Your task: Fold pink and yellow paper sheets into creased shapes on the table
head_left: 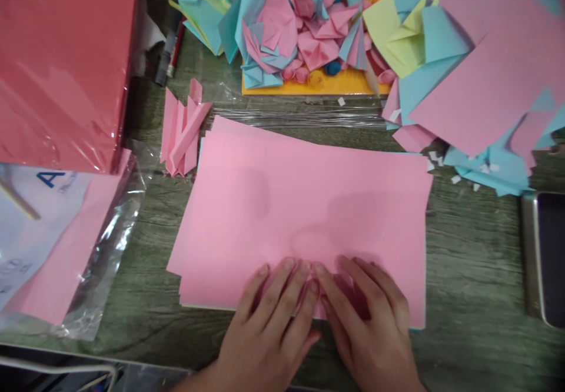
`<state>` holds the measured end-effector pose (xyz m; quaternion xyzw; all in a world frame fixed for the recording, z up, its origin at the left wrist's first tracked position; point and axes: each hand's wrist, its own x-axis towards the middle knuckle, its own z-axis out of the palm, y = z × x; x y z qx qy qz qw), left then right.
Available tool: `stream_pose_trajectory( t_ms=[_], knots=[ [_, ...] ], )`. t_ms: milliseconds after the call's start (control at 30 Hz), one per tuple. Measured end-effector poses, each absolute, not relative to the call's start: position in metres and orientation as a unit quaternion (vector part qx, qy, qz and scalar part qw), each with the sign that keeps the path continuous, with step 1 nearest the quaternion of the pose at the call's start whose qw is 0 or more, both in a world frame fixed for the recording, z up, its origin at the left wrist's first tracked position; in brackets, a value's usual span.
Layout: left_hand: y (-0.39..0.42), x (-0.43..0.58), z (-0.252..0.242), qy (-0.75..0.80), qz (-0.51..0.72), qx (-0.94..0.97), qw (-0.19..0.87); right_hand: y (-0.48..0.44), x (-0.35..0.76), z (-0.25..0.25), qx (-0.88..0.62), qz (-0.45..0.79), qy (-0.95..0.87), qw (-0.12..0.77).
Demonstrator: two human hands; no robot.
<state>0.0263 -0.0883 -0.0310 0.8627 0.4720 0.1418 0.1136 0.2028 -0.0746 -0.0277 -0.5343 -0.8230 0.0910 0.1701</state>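
Observation:
A stack of pink paper sheets [304, 203] lies in front of me, slightly fanned, with thin edges of other colours showing beneath. My left hand [273, 327] rests on its near edge with fingers stretched out and pressed flat. Beside it, my right hand [371, 315] has its fingers extended on the paper, the index fingertip close to the left fingertips. Between and under the fingers there seems to be a small pink paper piece [348, 280], mostly covered. Several folded pink paper pieces [183, 130] lie beyond the stack's left corner.
Thin metal wires [300, 118] lie behind the stack. Farther back are paper flowers [273, 33] on a yellow pack [265, 89]. Loose pink and blue sheets [485, 80] and scraps are at right, near a phone-like device [549, 256]. Red wrapped pack [66, 62] and plastic sleeve [110, 251] sit left.

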Motion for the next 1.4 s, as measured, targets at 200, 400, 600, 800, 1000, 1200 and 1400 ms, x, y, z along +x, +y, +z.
stream_pose_trajectory(
  t_ms=[200,400,600,800,1000,1200,1400],
  knots=[
    [-0.087,0.0273,-0.0292,0.476,0.144,0.86,0.113,-0.0732,0.2024,-0.0272,-0.535,0.092,-0.822,0.173],
    [-0.0876,0.0265,-0.0297,0.473,0.141,0.863,0.108,-0.0726,0.201,-0.0261,-0.541,0.09,-0.817,0.177],
    [-0.089,0.0268,-0.0311,0.478,0.14,0.86,0.108,-0.0731,0.2009,-0.0264,-0.54,0.091,-0.817,0.179],
    [-0.0901,0.0279,-0.0331,0.484,0.144,0.856,0.109,-0.0729,0.2018,-0.0258,-0.54,0.098,-0.817,0.174],
    [-0.0901,0.0292,-0.0334,0.485,0.155,0.854,0.108,-0.0713,0.2008,-0.024,-0.544,0.111,-0.813,0.175],
    [-0.0901,0.0304,-0.0325,0.494,0.151,0.849,0.114,-0.0728,0.2004,-0.0238,-0.555,0.11,-0.806,0.172],
    [-0.0892,0.031,-0.0313,0.49,0.154,0.851,0.111,-0.07,0.209,-0.0224,-0.623,0.063,-0.755,0.197]
  ],
)
